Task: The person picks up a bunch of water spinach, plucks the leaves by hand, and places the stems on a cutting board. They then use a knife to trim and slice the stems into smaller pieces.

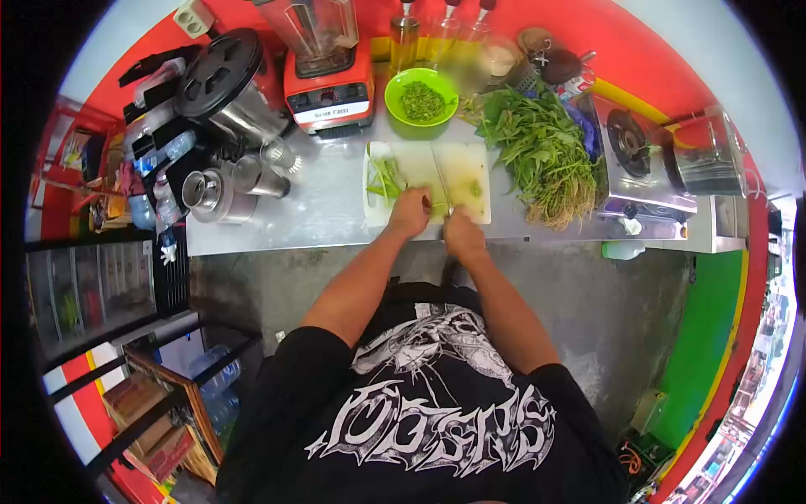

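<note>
A white cutting board lies on the steel counter in front of me. My right hand is wrapped round the handle of a knife, whose blade points away from me across the board. Just left of the blade, my left hand is closed on green stalks, their ends showing by its fingertips. More pale green stalks lie on the board's left half. To the right of the knife is a small heap of chopped green pieces. Behind the board stands a lime-green bowl holding chopped greens.
A large bunch of leafy greens with roots lies right of the board, beside a gas stove. A red blender, metal cups and a lidded steel pot stand to the left. Bottles line the back wall.
</note>
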Motion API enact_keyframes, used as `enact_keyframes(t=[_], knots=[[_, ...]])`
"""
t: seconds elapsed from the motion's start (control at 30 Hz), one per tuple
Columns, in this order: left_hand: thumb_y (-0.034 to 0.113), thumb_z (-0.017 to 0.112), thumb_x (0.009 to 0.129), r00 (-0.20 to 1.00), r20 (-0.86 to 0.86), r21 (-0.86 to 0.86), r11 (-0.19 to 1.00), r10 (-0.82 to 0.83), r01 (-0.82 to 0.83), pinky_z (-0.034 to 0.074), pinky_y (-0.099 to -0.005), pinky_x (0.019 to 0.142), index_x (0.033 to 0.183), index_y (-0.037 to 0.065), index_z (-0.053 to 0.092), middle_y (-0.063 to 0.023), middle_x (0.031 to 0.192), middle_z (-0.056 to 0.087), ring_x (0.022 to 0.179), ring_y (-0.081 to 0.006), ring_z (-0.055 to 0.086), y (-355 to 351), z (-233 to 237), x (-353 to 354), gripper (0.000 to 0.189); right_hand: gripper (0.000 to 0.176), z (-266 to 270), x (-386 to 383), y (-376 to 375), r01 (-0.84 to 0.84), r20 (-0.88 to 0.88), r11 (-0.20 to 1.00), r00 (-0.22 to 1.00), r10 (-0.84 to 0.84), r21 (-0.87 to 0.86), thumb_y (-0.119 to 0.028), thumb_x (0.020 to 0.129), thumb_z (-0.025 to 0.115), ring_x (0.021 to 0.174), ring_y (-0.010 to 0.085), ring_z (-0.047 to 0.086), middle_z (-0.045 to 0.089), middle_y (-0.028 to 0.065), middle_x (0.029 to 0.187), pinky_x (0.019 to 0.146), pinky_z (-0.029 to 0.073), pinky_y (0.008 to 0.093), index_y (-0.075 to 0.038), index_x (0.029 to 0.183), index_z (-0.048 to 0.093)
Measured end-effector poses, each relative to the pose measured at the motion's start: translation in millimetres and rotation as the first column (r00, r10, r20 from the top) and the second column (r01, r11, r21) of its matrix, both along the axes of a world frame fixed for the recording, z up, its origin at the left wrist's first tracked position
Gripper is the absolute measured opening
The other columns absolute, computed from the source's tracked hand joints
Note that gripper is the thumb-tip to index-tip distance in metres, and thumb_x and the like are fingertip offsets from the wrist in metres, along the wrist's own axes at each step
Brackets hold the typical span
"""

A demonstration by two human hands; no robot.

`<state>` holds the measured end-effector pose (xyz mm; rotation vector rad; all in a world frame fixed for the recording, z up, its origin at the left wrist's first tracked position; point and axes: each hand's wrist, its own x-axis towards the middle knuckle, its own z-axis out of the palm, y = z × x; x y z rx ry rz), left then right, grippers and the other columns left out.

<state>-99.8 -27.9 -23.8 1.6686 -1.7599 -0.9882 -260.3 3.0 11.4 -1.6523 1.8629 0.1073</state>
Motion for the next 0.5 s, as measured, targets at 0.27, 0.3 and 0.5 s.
enact_keyframes(t=[0.27, 0.3, 0.5], knots=[[0.003, 0.067, 0.077, 1.000, -0.029, 0.100, 0.995, 0.006, -0.003, 0.056, -0.0430, 0.077, 0.084, 0.005, 0.070, -0.0198, 0.086, 0.072, 0.086, -0.0350, 0.071, -6.2, -3.3, 0.8, 0.008, 0.039, 24.4, 6.2, 8.8, 0.039, 0.114, 0.999, 0.993, -0.042, 0.029, -0.028, 0.101, 0.047, 0.108, 0.0519, 0.063, 0.063, 0.0365, 0.117, 0.092, 0.049, 0.0589, 0.005, 0.122, 0.049], [0.003, 0.067, 0.077, 1.000, -0.023, 0.106, 0.994, 0.021, -0.019, 0.056, -0.0430, 0.077, 0.084, 0.005, 0.070, -0.0198, 0.086, 0.072, 0.086, -0.0350, 0.071, -4.3, -3.9, 1.6, 0.008, 0.039, 20.7, 5.5, 7.6, 0.024, 0.119, 0.999, 0.993, -0.028, 0.035, -0.028, 0.101, 0.047, 0.108, 0.0519, 0.063, 0.063, 0.0365, 0.117, 0.092, 0.049, 0.0589, 0.005, 0.122, 0.049], [0.002, 0.070, 0.076, 0.987, -0.113, 0.008, 0.993, 0.117, -0.117, 0.056, -0.0404, 0.075, 0.082, 0.003, 0.070, -0.0168, 0.082, 0.072, 0.080, -0.0334, 0.071, -0.3, -12.3, -3.1, 0.006, 0.036, 16.7, 1.2, -14.7, -0.073, 0.086, 0.997, 0.994, 0.070, 0.026, -0.024, 0.100, 0.052, 0.111, 0.0480, 0.064, 0.066, 0.0325, 0.117, 0.095, 0.051, 0.0535, 0.007, 0.119, 0.054]])
